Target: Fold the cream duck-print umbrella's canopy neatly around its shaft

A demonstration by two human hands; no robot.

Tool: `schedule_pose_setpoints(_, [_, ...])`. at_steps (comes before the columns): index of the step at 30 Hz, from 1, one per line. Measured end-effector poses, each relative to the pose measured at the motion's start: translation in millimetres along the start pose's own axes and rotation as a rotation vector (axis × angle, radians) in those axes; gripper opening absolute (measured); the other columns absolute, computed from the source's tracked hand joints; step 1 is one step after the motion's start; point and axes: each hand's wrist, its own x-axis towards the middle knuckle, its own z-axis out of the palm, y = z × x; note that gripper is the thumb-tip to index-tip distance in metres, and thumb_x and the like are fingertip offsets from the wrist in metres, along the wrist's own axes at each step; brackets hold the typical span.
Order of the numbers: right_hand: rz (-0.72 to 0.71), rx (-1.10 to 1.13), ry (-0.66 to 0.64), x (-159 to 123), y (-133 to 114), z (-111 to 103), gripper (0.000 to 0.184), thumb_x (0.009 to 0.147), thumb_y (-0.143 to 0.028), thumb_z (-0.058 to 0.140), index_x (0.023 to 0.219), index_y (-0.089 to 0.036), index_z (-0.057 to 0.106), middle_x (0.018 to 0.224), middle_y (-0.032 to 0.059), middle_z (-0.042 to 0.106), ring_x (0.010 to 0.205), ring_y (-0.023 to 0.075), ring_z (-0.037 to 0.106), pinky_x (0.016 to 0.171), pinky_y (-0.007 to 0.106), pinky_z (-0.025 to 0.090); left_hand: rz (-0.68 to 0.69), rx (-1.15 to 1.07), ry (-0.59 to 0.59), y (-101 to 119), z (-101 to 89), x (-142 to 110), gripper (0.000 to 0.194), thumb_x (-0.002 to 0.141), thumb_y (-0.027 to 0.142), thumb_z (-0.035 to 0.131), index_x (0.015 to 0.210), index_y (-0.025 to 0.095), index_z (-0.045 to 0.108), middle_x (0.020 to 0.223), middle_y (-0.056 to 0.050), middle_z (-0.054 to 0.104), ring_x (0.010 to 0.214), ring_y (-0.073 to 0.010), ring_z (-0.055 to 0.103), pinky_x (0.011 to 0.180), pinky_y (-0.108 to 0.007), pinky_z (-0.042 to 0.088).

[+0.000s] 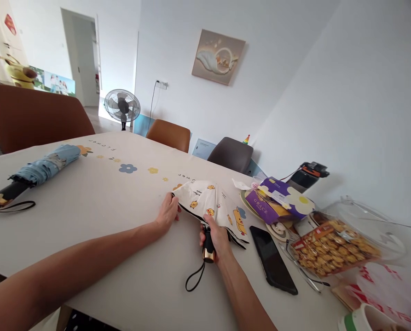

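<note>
A white folding umbrella (222,202) with yellow duck prints lies partly spread over the table, its canopy loose and fanned out. My right hand (217,236) is wrapped round its black and gold handle, thumb up near the canopy. A black wrist strap (194,278) hangs from the handle's end. At the canopy's left corner, my left hand (168,214) has its fingers closed on the dark-trimmed edge. Farther left rests a light blue umbrella (48,164), folded up, its black and gold handle towards me.
Right of my right hand lie a black phone (272,259) and glasses (305,271). Beyond them are a purple box (277,200), a pack of cookies (332,246), a plastic bag (391,289), a dark bottle (305,177) and a cup (364,319). Chairs (169,134) stand behind the table.
</note>
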Motion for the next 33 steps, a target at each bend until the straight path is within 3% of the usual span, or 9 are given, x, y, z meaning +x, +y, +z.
schedule_pose_setpoints(4, [0.017,0.014,0.022,0,-2,1,0.03,0.071,-0.037,0.06,0.055,-0.014,0.05,0.036,-0.001,0.045,0.028,0.0097,0.04,0.028,0.022,0.035,0.058,-0.011,0.13,-6,1.3,11,0.026,0.076,0.022,0.04,0.101,0.02,0.041,0.095,-0.005,0.054,0.074,-0.0133,0.055,0.064,-0.026,0.045])
schedule_pose_setpoints(8, [0.029,-0.002,0.032,-4,-4,3,0.028,0.07,-0.036,0.059,0.056,-0.015,0.049,0.035,-0.0013,0.045,0.027,0.0092,0.039,0.028,0.022,0.036,0.175,0.036,0.163,-12,2.0,13,0.032,0.072,0.016,0.045,0.104,0.021,0.043,0.116,-0.007,0.048,0.106,-0.0175,0.046,0.091,-0.032,0.037])
schedule_pose_setpoints(14, [-0.008,-0.074,0.047,-6,-3,7,0.024,0.07,-0.034,0.056,0.057,-0.015,0.049,0.033,-0.0012,0.045,0.026,0.0104,0.039,0.027,0.022,0.036,0.462,0.148,-0.047,-17,9.5,0,0.029,0.077,0.014,0.04,0.104,0.021,0.048,0.112,-0.006,0.053,0.106,-0.0183,0.049,0.091,-0.036,0.039])
schedule_pose_setpoints(19, [-0.079,-0.163,0.044,-14,-2,15,0.027,0.071,-0.041,0.056,0.067,-0.015,0.051,0.029,-0.0032,0.042,0.024,0.0126,0.039,0.025,0.024,0.036,0.697,0.302,-0.244,-12,31.3,-4,0.04,0.085,0.022,0.035,0.123,0.017,0.044,0.13,-0.009,0.045,0.126,-0.0178,0.033,0.107,-0.036,0.024])
schedule_pose_setpoints(21, [-0.095,-0.184,0.025,-22,-5,18,0.035,0.072,-0.047,0.056,0.078,-0.013,0.054,0.029,-0.0045,0.041,0.023,0.0141,0.04,0.024,0.024,0.036,0.654,0.301,-0.29,-5,41.8,-4,0.045,0.086,0.026,0.034,0.129,0.016,0.039,0.139,-0.009,0.035,0.132,-0.0177,0.022,0.111,-0.035,0.016])
schedule_pose_setpoints(24, [-0.144,-0.17,-0.003,-32,-14,19,0.049,0.071,-0.047,0.059,0.105,-0.013,0.051,0.034,-0.0066,0.044,0.025,0.0153,0.043,0.024,0.024,0.036,0.42,0.205,-0.263,6,53.6,-5,0.056,0.084,0.034,0.041,0.135,0.014,0.03,0.146,-0.01,0.021,0.135,-0.0214,0.013,0.111,-0.037,0.012])
schedule_pose_setpoints(27, [-0.201,-0.179,-0.05,-36,-19,18,0.06,0.07,-0.039,0.061,0.121,-0.016,0.042,0.038,-0.0075,0.046,0.026,0.0156,0.045,0.024,0.024,0.036,0.231,0.0,-0.274,16,56.9,-6,0.061,0.078,0.041,0.051,0.132,0.019,0.032,0.139,-0.011,0.036,0.128,-0.0258,0.031,0.104,-0.039,0.029])
schedule_pose_setpoints(30, [-0.155,-0.21,-0.128,-34,-16,17,0.041,0.069,-0.033,0.059,0.104,-0.014,0.05,0.035,-0.0072,0.045,0.026,0.0156,0.045,0.026,0.025,0.038,0.081,-0.228,-0.368,25,52.7,-4,0.053,0.074,0.043,0.057,0.119,0.02,0.044,0.116,-0.011,0.057,0.104,-0.0255,0.055,0.084,-0.037,0.047])
schedule_pose_setpoints(33, [-0.079,-0.22,-0.191,-33,-9,16,0.016,0.069,-0.032,0.054,0.07,-0.017,0.049,0.03,-0.0049,0.044,0.025,0.0131,0.041,0.027,0.024,0.037,-0.103,-0.452,-0.454,34,44.5,-2,0.044,0.069,0.042,0.063,0.104,0.016,0.053,0.097,-0.012,0.064,0.084,-0.0241,0.063,0.071,-0.035,0.052])
